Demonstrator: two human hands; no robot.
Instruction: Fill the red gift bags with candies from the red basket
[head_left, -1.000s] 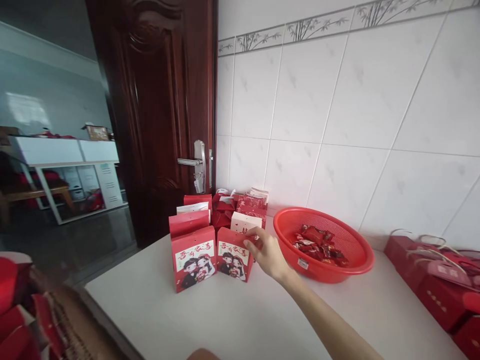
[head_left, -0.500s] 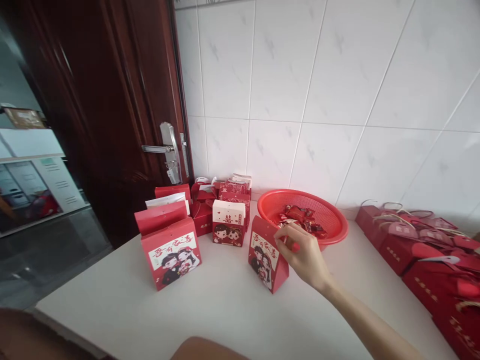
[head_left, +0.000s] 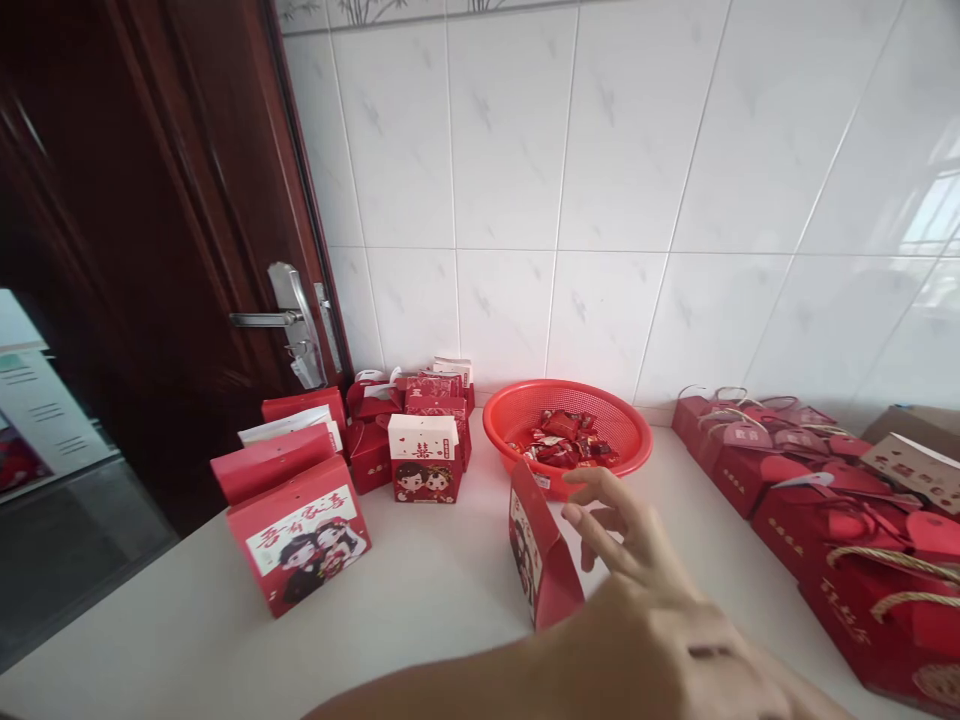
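Note:
My right hand is just right of a red wedding favor box. Its fingers are apart and slightly curled, with nothing seen between them. The box stands upright, turned partly side-on, with a cartoon couple on its left face. From the bottom edge my left hand reaches across in front of my right forearm, covering part of it; the left fingers cannot be made out. Behind the box, a red plastic basket holds wrapped candies.
More favor boxes stand on the white table at left, including a cream-and-red box. Several red boxes with rope handles line the right side. A tiled wall rises behind; a dark wooden door is at left.
My right hand has let go of the favor box's top edge and its fingers have spread. My left arm has come in across the front. The view has turned to the right.

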